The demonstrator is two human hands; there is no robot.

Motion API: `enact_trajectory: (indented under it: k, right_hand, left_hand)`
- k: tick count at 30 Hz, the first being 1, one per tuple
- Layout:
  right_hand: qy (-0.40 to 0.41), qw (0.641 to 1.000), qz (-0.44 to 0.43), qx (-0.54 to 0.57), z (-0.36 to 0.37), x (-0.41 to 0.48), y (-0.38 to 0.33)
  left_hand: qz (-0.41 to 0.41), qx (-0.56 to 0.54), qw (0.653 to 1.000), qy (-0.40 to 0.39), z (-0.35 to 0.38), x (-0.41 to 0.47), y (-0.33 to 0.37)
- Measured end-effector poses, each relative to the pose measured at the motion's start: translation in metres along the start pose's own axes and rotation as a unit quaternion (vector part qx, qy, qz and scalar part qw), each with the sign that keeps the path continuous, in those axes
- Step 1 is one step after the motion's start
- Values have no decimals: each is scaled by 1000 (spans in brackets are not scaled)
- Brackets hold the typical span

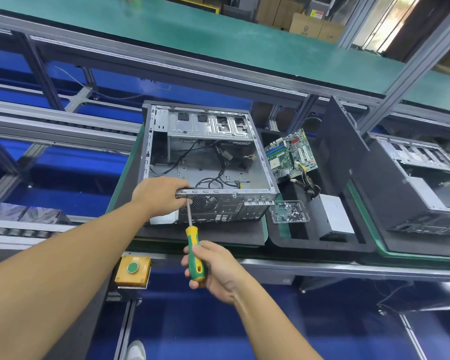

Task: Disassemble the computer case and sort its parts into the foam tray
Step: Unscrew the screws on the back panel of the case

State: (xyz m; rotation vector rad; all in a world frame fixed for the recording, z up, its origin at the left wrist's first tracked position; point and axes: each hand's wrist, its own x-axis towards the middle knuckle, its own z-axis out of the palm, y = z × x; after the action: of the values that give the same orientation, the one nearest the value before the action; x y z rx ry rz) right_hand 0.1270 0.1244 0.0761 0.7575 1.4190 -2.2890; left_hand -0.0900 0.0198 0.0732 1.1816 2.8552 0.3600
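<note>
Nearest the camera, the right hand grips the green and yellow handle of a screwdriver, its fingers curled tight around the handle, and the metal shaft runs up and slightly left to the rear panel of the computer case. Just left of that hand, on the front rail, sits a yellow box with a green button. The left hand reaches in from the lower left and clamps the near top edge of the case, thumb under the rim and fingers pressed over it, right beside the screwdriver tip. The case lies open side up on a dark mat on the tabletop, its inside mostly stripped, with loose black cables on its floor and a metal drive cage at the far end. To the right, touching the same line, is the black foam tray: a clear plastic dish of screws rests at its near left corner, a grey power supply lies beside that, and a green circuit board sits farther back with yellow and black wires trailing from it. A dark side panel stands upright at the tray's right edge, and beyond it is a second case. Farther off runs a green conveyor surface, with cardboard boxes behind it.
</note>
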Motion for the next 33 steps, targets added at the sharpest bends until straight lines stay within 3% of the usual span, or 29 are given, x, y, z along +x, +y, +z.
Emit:
enact_trajectory:
  k: [3, 13, 21, 27, 33]
  right_hand:
    - [92, 991, -71, -66, 0, 1, 5]
    - [20, 993, 29, 115, 9, 0, -10]
    - [90, 995, -24, 46, 14, 3, 1]
    - [66, 994, 17, 91, 14, 2, -9]
    - [81, 994, -29, 70, 10, 4, -2]
  left_hand:
    - [-5, 0, 1000, 0, 0, 0, 0]
    - [-5, -1, 1000, -1, -1, -1, 1]
    - [-2, -1, 1000, -3, -2, -2, 1]
    - [2, -2, 1000, -4, -1, -2, 0]
    - [16, -4, 1000, -17, -1, 0, 0]
